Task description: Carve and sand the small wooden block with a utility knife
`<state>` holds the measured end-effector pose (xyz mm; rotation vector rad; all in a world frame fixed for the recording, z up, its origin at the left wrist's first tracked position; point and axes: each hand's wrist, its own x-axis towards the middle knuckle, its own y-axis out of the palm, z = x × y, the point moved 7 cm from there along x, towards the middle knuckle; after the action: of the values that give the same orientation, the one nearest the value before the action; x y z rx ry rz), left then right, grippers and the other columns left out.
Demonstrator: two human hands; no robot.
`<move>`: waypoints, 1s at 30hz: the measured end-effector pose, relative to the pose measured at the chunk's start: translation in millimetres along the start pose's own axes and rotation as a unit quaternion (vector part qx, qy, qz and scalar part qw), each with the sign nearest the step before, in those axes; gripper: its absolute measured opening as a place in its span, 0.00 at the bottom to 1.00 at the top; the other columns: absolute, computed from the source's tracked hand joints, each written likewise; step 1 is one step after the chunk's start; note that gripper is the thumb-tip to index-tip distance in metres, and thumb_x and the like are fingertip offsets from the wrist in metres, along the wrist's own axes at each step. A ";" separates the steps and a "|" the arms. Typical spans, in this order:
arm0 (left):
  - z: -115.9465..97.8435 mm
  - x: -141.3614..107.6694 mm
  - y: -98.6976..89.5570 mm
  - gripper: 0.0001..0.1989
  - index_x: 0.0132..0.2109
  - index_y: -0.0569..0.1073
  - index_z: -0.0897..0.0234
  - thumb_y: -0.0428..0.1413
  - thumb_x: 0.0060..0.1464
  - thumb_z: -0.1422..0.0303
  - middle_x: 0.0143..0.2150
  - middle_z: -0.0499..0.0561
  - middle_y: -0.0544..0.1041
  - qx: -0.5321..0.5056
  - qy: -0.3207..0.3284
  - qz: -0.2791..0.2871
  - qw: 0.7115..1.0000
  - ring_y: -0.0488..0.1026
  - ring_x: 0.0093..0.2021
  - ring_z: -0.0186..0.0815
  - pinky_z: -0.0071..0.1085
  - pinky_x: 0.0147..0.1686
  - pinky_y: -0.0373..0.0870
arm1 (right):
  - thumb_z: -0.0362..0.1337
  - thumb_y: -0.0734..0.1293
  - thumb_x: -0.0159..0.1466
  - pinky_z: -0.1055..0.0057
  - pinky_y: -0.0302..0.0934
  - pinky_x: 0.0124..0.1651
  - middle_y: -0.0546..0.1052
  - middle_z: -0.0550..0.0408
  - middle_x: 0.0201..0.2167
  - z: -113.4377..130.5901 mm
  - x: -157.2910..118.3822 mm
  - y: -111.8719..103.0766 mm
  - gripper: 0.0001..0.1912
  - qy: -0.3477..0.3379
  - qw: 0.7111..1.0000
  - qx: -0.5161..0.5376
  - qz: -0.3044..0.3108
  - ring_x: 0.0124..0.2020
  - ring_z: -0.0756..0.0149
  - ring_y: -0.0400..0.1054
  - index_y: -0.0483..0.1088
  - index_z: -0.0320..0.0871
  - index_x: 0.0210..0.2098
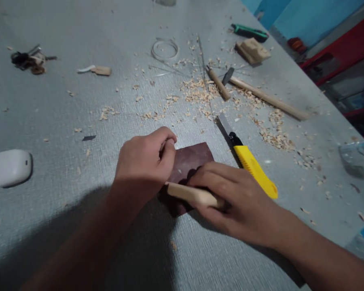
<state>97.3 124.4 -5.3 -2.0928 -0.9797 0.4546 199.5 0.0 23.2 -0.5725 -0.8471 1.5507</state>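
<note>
A brown sheet of sandpaper [194, 155] lies on the grey table in front of me. My left hand [148, 155] is closed in a fist on the sheet's left side, pinning it to the table. My right hand [233, 198] grips a small pale wooden piece [188, 194], its edge against the sandpaper; the piece's right end is hidden in the fingers. Just beyond that hand lies a yellow utility knife [255, 169] with its blade out, pointing away from me.
Wood shavings [200, 93] surround a hammer [267, 97] and a wooden-handled tool [219, 84]. Farther back are a coil of wire [164, 49], a carved wood block [253, 50] and a green-black cutter [250, 33]. A white case [9, 167] sits left; a clear container [358, 157] stands right.
</note>
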 end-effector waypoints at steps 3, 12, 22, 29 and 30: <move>-0.5 -0.1 -0.5 0.12 0.42 0.79 0.57 0.50 0.64 0.66 0.31 0.47 0.79 0.004 0.003 0.000 1.000 0.72 0.30 0.36 0.34 0.31 0.60 | 0.36 0.69 0.67 0.66 0.62 0.33 0.77 0.53 0.31 -11.5 -0.9 -14.6 0.03 0.069 0.990 -0.084 -0.093 0.31 0.61 0.72 0.71 0.45 0.41; 0.5 0.4 -0.5 0.12 0.42 0.79 0.56 0.50 0.64 0.66 0.30 0.47 0.80 0.003 0.001 -0.004 1.000 0.72 0.29 0.36 0.34 0.31 0.59 | 0.37 0.68 0.67 0.68 0.61 0.31 0.77 0.54 0.31 -6.9 0.0 -3.4 0.03 0.033 0.999 -0.028 -0.026 0.31 0.62 0.72 0.71 0.45 0.40; 0.2 -0.5 -0.7 0.12 0.42 0.79 0.58 0.50 0.64 0.67 0.30 0.47 0.80 0.002 0.003 -0.002 1.000 0.72 0.29 0.36 0.34 0.31 0.60 | 0.36 0.68 0.66 0.68 0.60 0.32 0.76 0.54 0.32 -4.0 1.2 0.9 0.03 0.009 1.000 -0.011 -0.013 0.31 0.63 0.71 0.71 0.45 0.40; -0.7 1.0 -1.4 0.12 0.42 0.80 0.58 0.50 0.65 0.66 0.31 0.48 0.80 0.005 0.008 -0.006 1.000 0.73 0.29 0.36 0.34 0.31 0.61 | 0.37 0.68 0.67 0.67 0.59 0.30 0.76 0.55 0.29 -15.5 -0.1 -14.7 0.02 0.072 0.989 -0.084 -0.097 0.28 0.63 0.69 0.71 0.46 0.39; -0.9 1.1 -1.1 0.12 0.42 0.80 0.58 0.50 0.64 0.66 0.30 0.48 0.80 0.003 0.007 -0.004 1.000 0.72 0.29 0.36 0.34 0.31 0.61 | 0.37 0.69 0.67 0.67 0.60 0.31 0.77 0.55 0.30 -11.9 0.8 -9.3 0.03 0.051 0.995 -0.057 -0.064 0.29 0.63 0.69 0.71 0.46 0.41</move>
<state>98.0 125.3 -3.9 -2.0838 -0.9771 0.4375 214.3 3.2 23.2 -0.6619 -0.8807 1.3520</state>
